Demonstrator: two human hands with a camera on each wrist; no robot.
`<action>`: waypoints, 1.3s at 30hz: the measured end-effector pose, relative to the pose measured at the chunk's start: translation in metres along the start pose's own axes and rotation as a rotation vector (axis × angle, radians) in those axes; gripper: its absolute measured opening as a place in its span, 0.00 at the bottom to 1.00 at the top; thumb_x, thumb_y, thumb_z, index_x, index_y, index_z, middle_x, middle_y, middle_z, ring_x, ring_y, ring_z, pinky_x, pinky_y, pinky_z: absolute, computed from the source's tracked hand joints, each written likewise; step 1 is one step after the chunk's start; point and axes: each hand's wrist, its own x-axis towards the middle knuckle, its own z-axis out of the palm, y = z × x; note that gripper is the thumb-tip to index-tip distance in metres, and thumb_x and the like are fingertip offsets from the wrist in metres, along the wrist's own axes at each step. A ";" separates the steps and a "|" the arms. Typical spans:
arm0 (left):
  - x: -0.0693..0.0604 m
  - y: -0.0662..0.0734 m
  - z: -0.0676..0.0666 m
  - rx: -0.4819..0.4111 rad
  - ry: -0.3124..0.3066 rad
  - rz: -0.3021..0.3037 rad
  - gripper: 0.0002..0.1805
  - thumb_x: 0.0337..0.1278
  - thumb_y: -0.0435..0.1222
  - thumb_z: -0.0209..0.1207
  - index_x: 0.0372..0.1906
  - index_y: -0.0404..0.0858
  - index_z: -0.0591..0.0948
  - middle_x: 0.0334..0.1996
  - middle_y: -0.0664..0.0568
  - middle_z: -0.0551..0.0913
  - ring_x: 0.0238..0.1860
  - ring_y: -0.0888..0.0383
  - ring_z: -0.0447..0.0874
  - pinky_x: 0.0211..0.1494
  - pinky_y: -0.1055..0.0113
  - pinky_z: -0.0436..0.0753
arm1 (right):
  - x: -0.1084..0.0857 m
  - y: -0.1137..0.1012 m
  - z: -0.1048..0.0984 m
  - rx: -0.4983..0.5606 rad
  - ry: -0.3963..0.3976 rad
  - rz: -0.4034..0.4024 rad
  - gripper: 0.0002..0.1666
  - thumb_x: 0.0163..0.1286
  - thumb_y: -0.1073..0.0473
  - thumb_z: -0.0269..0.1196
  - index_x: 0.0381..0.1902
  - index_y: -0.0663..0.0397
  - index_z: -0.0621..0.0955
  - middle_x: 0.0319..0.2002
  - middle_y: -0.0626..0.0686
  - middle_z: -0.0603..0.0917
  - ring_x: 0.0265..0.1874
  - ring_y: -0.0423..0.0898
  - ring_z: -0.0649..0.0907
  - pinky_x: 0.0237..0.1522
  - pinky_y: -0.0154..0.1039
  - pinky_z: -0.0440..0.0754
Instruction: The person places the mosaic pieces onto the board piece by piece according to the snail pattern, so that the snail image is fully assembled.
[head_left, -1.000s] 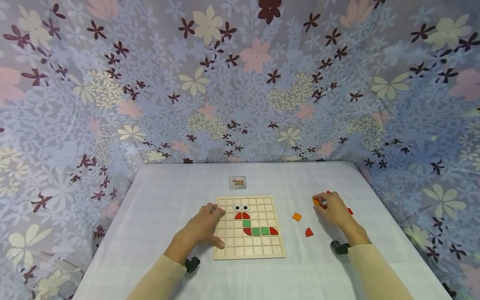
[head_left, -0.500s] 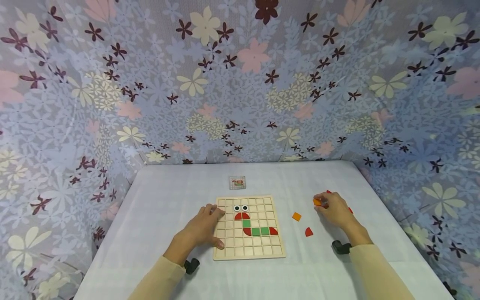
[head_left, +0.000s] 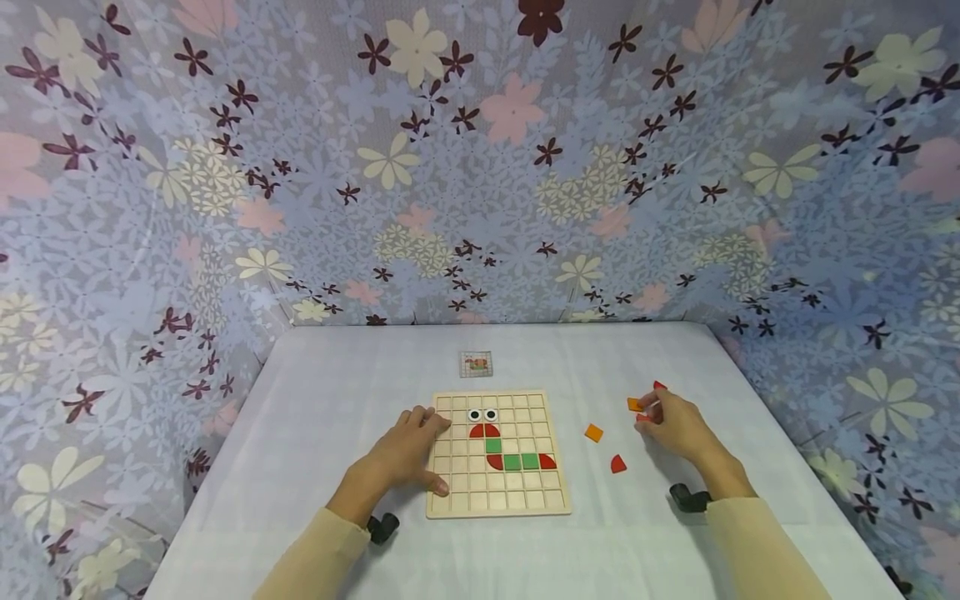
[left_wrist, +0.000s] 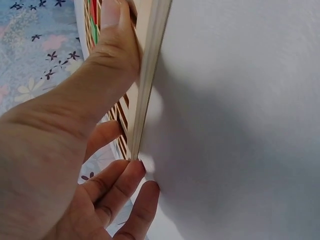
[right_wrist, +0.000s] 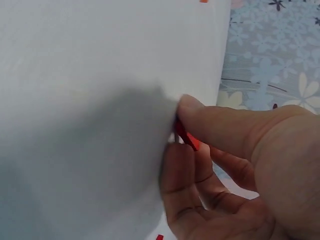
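Left hand [head_left: 405,450]: fingers spread, apart from the thumb, on the left edge of the board [head_left: 517,501]; thumb lies on its near left part, index tip further up that side. Board is flat, running right from those fingers. Picture card [head_left: 476,364] sits beyond the board, ahead and right of the left fingertips. Two eye discs [head_left: 482,415] are on the grid right of the index finger; red quarter-circles and green squares [head_left: 512,462] step down below them, then run right, across from the thumb. Past the board, one orange tile [head_left: 594,432] is left of the right fingertips, with a red wedge [head_left: 618,464] nearer the person. A second orange tile [head_left: 634,404] is right at the right fingertips; can't tell if they touch it. Right hand [head_left: 678,429]: thumb and finger pinched on a red piece [right_wrist: 189,137]. Another red bit [head_left: 660,385] pokes out just beyond its fingers.
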 end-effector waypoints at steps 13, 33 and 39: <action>-0.001 0.002 -0.005 0.004 -0.018 0.004 0.62 0.38 0.54 0.94 0.82 0.39 0.78 0.82 0.35 0.75 0.75 0.38 0.75 0.82 0.38 0.82 | -0.012 -0.010 0.003 -0.004 -0.011 -0.165 0.08 0.76 0.62 0.81 0.47 0.56 0.91 0.40 0.51 0.92 0.45 0.51 0.90 0.52 0.54 0.92; 0.000 0.008 -0.007 0.016 -0.034 -0.020 0.62 0.40 0.53 0.94 0.83 0.39 0.78 0.82 0.36 0.75 0.77 0.38 0.74 0.84 0.39 0.81 | -0.009 -0.063 0.035 0.125 -0.030 -0.204 0.05 0.77 0.65 0.78 0.47 0.52 0.93 0.39 0.48 0.94 0.35 0.42 0.87 0.38 0.34 0.86; -0.001 0.009 -0.006 0.014 -0.037 -0.024 0.62 0.40 0.53 0.94 0.82 0.39 0.78 0.82 0.35 0.75 0.77 0.38 0.75 0.84 0.40 0.81 | -0.006 -0.083 0.042 0.184 -0.029 -0.284 0.06 0.77 0.65 0.79 0.48 0.55 0.93 0.40 0.50 0.94 0.34 0.42 0.87 0.35 0.33 0.87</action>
